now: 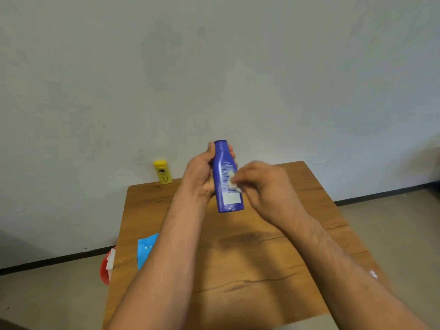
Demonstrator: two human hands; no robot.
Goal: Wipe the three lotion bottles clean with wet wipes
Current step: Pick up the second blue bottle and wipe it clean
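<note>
A blue lotion bottle is held upright above the wooden table, its back label towards me. My left hand wraps around its upper half from the left. My right hand presses a small crumpled white wet wipe against the bottle's label side; this hand is blurred. A yellow lotion bottle stands at the table's far left corner near the wall. No third bottle is visible.
A light blue wet-wipe pack lies at the table's left edge, partly hidden by my left forearm. A red bin with white scraps sits on the floor left of the table. A pale wall rises behind.
</note>
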